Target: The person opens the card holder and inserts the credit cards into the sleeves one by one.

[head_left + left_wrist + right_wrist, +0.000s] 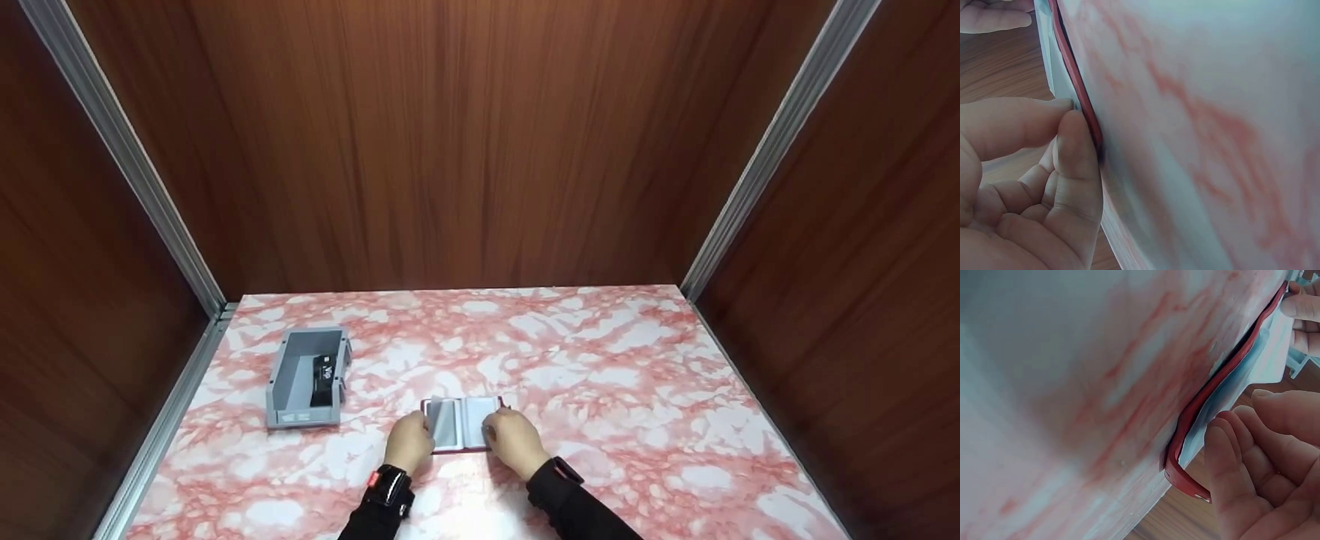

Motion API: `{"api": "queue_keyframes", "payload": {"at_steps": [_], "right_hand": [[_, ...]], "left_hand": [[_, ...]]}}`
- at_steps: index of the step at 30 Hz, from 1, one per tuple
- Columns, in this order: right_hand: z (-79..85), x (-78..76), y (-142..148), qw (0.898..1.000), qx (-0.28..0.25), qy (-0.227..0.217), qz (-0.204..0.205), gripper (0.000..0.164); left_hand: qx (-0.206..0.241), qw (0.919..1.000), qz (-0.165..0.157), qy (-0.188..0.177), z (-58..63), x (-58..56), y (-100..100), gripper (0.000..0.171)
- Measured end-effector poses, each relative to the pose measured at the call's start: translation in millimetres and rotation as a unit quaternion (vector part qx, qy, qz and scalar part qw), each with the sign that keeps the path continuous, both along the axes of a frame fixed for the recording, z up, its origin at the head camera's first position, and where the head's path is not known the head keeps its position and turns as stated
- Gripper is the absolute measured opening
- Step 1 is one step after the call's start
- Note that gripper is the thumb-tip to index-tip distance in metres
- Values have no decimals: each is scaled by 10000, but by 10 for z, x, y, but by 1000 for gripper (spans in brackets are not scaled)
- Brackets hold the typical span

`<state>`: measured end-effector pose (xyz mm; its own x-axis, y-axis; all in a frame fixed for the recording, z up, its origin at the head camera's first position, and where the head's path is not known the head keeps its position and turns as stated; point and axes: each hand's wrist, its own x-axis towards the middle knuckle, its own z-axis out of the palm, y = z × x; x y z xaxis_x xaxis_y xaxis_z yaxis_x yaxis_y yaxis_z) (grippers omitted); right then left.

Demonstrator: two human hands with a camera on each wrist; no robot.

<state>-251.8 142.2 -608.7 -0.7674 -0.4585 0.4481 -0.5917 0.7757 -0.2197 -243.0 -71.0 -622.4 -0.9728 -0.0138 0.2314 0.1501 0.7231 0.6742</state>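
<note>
A small red-covered card holder [472, 427] with clear plastic sleeves lies spread on the table in front of me. My left hand [409, 442] is at its left edge; in the left wrist view, thumb and index finger pinch the near corner beside the red cover [1075, 73]. At the right edge, my right hand [516, 441] has its fingers curled in over the right page. Its bunched fingertips are right at the clear sleeve [1213, 410] in the right wrist view, where the red cover bends up behind the index finger.
A grey bin [294, 375] stands to the left on the table, holding a black packet [324, 380] with white lettering. The red-and-white marbled table [600, 390] is bounded by brown wood-grain panels [450, 150] at the back and both sides, with metal posts at the corners.
</note>
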Motion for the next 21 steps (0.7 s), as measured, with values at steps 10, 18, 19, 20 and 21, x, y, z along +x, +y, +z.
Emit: {"api": "queue_keyframes", "payload": {"at_steps": [10,18,19,20,21], "right_hand": [[-49,-13,-21,9998,180,16,-114,16],[-84,-16,-22,9998,163,106,-102,16],[-86,-16,-23,9998,151,108,-106,16],[-87,-17,-23,9998,146,111,-106,16],[-87,-17,-24,9998,143,118,-113,16]], "left_hand": [[71,10000,-4,19,-21,-10,-32,17],[63,9999,-35,138,-18,5,-68,18],[72,9999,-24,144,-13,9,-74,19],[84,9999,-11,148,-7,11,-81,19],[89,9998,-1,168,2,12,-88,19]]}}
